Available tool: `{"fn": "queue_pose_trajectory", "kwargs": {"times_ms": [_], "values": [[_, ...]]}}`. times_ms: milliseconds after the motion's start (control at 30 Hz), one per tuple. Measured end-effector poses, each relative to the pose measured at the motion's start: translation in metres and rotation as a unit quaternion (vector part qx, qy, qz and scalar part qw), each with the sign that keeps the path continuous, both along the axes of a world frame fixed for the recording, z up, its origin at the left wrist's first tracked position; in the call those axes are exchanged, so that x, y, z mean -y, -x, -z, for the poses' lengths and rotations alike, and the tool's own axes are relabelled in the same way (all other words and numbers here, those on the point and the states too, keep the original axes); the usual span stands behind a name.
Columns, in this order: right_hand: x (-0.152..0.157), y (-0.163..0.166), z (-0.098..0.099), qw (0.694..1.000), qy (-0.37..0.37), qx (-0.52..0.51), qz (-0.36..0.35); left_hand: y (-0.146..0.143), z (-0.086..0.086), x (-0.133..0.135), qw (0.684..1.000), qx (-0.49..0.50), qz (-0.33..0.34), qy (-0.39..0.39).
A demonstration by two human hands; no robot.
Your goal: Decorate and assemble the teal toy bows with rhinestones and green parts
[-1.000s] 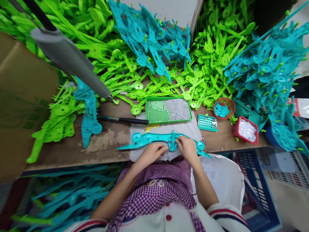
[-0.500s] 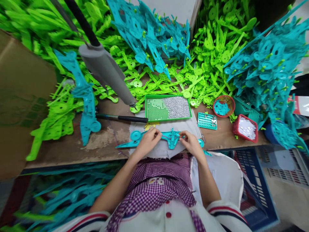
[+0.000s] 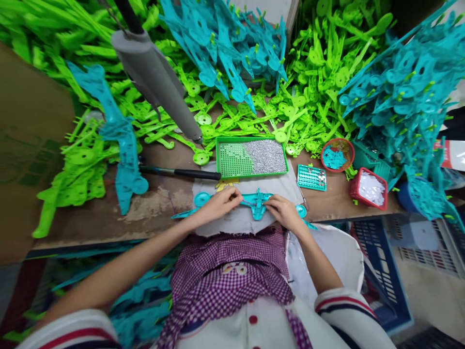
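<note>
A long blue plastic part [image 3: 258, 208] with a raised crosspiece lies on the grey cloth in front of me. My left hand [image 3: 223, 203] is over its left half, thumb and fingertips pinched together. From that pinch a thin dark strand [image 3: 249, 202] runs along the part toward the crosspiece. On the other side, my right hand [image 3: 285, 211] is closed with its fingertips against the crosspiece's right edge. What those right fingertips hold is too small to make out. Round discs of the part show beyond both hands.
A green tray [image 3: 223, 175] of small metal pieces lies behind the part. An electric screwdriver [image 3: 156, 82] hangs at left, near a black-handled rod [image 3: 196, 173]. A teal tray [image 3: 311, 178], red basket [image 3: 337, 145] and red box [image 3: 368, 188] stand right. Green parts [image 3: 312, 82] heap behind.
My left forearm has swung outward to the left, its fingers still pinched by the part. The right fingertips have come in closer to the crosspiece. The view has shifted slightly.
</note>
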State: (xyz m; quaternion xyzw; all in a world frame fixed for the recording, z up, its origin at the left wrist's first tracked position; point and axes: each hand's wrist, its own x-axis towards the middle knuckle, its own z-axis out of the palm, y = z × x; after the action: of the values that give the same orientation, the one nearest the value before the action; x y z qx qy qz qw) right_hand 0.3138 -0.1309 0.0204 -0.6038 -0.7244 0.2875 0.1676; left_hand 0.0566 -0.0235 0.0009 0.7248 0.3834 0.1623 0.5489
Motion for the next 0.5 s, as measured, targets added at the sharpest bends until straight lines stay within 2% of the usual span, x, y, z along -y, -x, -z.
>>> {"fn": "queue_pose_trajectory", "kwargs": {"times_ms": [133, 233, 333, 433, 500], "values": [[0.0, -0.002, 0.003, 0.999, -0.004, 0.026, -0.022, 0.002, 0.003, -0.015, 0.996, 0.016, 0.057, 0.063], [0.0, -0.006, 0.004, 0.997, -0.013, 0.048, -0.053, 0.002, 0.006, -0.018, 0.995, 0.022, 0.059, 0.083], [-0.001, -0.009, 0.002, 0.995, -0.016, 0.058, -0.083, 0.003, 0.006, -0.013, 0.995, 0.034, 0.055, 0.07], [-0.003, -0.006, -0.003, 0.997, 0.002, 0.036, -0.061, 0.005, 0.005, -0.01, 0.997, 0.036, 0.056, 0.039], [-0.005, -0.002, -0.005, 0.999, 0.014, 0.027, -0.031, 0.004, 0.004, -0.01, 0.997, 0.035, 0.045, 0.055]]}}
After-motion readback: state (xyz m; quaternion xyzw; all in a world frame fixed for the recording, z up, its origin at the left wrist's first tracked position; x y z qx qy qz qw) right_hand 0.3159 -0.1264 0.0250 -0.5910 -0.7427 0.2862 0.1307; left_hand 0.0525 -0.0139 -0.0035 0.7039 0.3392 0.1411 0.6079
